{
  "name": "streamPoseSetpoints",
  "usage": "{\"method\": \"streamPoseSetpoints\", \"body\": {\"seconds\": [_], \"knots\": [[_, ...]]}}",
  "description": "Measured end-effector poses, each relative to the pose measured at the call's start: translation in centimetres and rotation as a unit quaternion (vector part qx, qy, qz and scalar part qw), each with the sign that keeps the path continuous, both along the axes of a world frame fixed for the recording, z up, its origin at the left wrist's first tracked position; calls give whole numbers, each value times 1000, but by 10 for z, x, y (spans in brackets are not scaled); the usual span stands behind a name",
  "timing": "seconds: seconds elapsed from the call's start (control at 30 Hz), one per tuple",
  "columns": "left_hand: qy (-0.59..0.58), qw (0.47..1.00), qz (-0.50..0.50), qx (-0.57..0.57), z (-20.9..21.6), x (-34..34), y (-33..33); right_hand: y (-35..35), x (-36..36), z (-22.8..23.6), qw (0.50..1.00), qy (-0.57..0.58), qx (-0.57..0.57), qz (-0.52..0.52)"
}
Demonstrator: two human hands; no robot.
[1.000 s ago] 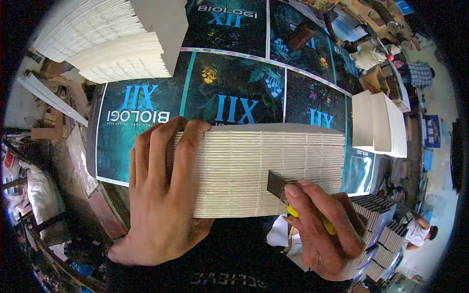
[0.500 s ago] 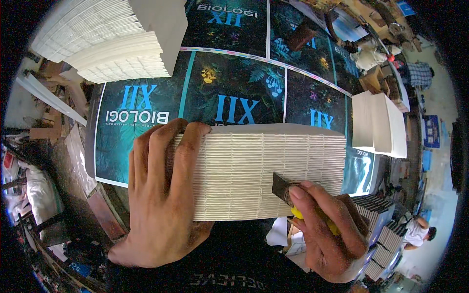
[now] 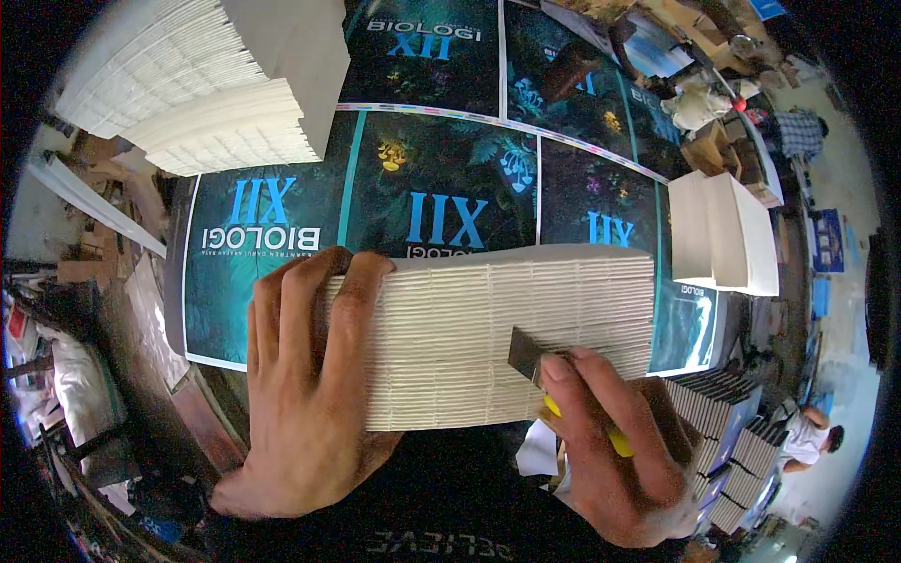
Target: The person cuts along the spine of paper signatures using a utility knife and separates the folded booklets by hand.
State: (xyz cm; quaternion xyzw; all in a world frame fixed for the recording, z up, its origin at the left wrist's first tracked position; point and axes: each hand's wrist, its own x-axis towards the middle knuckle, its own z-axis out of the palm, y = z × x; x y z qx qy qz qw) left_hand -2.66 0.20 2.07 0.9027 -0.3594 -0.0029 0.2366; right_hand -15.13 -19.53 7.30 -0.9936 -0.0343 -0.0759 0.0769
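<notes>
Head: dark printed sheets (image 3: 450, 169), pale floor (image 3: 849, 361)

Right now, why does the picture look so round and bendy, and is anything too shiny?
Head view: the fisheye lens bends straight edges, leaving corners black; head view: white glare on the printed sheet, right of the block; head view: the shirt is dark and grainy.

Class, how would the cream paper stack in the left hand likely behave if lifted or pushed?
The stack is probably heavy for its size, being thick, tightly layered paper. Its layers might slide or fan, since no outer wrap shows, though the left hand grips one end. Its flat, boxy sides suggest little rolling.
</notes>
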Motion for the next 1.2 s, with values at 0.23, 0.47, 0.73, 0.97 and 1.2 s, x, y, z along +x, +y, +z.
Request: {"method": "streamPoseSetpoints", "body": {"seconds": [0.23, 0.47, 0.73, 0.97, 1.2], "knots": [[0, 999, 21, 28, 0, -3, 1, -28, 6, -1, 993, -97, -30, -55], [6, 1000, 20, 1, 0, -2, -2, -34, 16, -3, 996, -19, 43, 80], [15, 1000, 17, 3, 0, -3, -1, -35, 22, 9, 990, 78, 82, 82], [16, 1000, 16, -15, 0, -2, -4, -34, 23, 11, 992, 76, 78, 66], [19, 999, 25, -6, 1, -1, -2, -38, 29, -5, 993, -35, 8, 111]]}}
